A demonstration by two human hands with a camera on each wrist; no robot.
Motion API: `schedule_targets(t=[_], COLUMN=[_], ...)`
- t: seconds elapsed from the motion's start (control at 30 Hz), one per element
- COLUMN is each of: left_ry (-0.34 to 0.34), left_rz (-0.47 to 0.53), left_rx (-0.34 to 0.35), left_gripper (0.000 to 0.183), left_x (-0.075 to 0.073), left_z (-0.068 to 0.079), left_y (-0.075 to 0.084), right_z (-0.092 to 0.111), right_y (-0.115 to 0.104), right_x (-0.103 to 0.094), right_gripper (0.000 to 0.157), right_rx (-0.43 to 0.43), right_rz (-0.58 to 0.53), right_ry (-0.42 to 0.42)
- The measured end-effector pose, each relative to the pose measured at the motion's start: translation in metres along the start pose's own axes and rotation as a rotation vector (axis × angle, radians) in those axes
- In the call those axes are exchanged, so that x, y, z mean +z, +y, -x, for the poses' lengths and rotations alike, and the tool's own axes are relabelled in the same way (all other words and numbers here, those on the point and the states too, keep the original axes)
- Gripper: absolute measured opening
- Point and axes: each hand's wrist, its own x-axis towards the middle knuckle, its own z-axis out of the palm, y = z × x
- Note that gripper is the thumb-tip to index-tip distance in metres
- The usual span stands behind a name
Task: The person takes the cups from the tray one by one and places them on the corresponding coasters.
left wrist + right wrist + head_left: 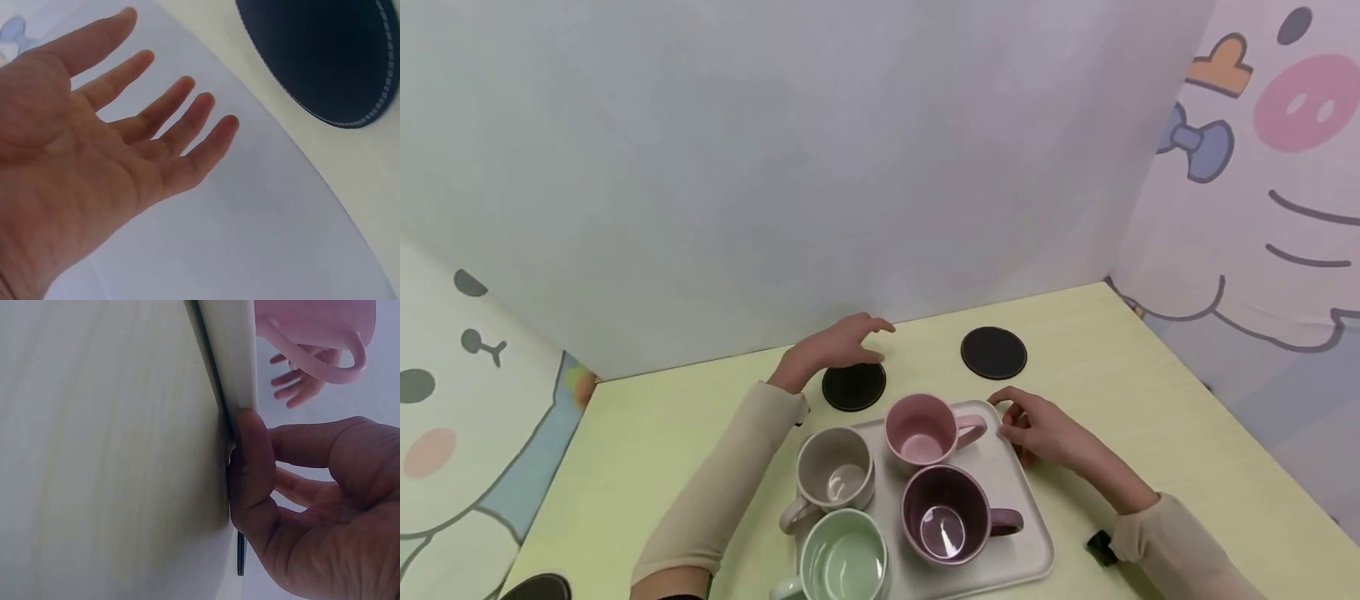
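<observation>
My left hand [842, 343] hovers above a round black coaster [853, 389] near the back wall, its palm bare and fingers spread in the left wrist view. Four-sided and pale, a tray [1009, 482] carries a pink mug [921, 429], a dark purple mug [944, 512], a grey-beige mug [835, 467] and a light green mug [844, 557]. At the tray's far right corner is my right hand [1041, 429], fingers loosely bent. The right wrist view shows a fingertip [253, 428] right at the tray's side [234, 356], below the pink mug's handle.
Another black coaster [993, 352] lies right of the first, behind the tray. Part of a third coaster [539, 587] shows at the table's front left. A plain pale wall [760, 183] closes off the back, with cartoon-printed panels [1247, 217] at the sides.
</observation>
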Motion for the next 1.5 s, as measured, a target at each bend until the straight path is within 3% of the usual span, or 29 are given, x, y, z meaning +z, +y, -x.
schedule_targets(t=[0.27,0.5,0.6,1.07,1.5], left_ry=[0.049,0.075,0.055,0.004,0.050], left_rz=[0.122,0.247,0.248,0.049,0.004], left_rx=[-0.104,-0.177,-0.194,-0.227,-0.244], left_gripper=[0.059,0.065,0.068,0.101,0.091], left_x=[0.007,0.021,0.026,0.035,0.039], left_z=[0.043,0.064,0.067,0.069,0.059], left_y=[-0.027,-0.040,-0.041,-0.034,-0.028], right_z=[-0.001,0.000,0.000,0.001,0.000], right_y=[-0.003,-0.003,-0.002,-0.002,-0.005], right_x=[0.000,0.002,0.003,0.001,0.001], right_gripper=[0.039,0.039,0.039,0.038,0.038], right_rx=[0.018,0.022,0.025,0.018,0.015], right_rz=[0.015,0.027,0.015,-0.001,-0.006], right_ry=[-0.003,-0.001,-0.005,-0.001,0.008])
